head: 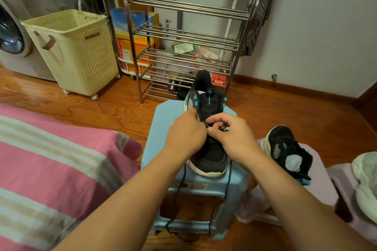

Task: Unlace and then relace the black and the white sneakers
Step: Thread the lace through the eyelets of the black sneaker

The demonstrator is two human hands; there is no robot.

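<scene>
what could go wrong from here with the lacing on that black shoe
1. The black lace trails off the blue stool to the floor; it may snag on a stool leg or knot when pulled.
2. The black sneaker has its toe at the stool's front edge; a tug from the left hand or right hand could tip it off.

Sneaker (208, 155) on stool (163, 128)

This was a room in a home, part bedroom, part laundry corner; a bed with a pink, white and beige striped cover (51, 161) stood on the left; a front-loading washing machine (12, 36) sat beside a cream perforated plastic laundry basket (77, 55); a tiered steel shoe rack (183, 47) stood against the white wall, on a polished wooden floor (106, 112).
</scene>
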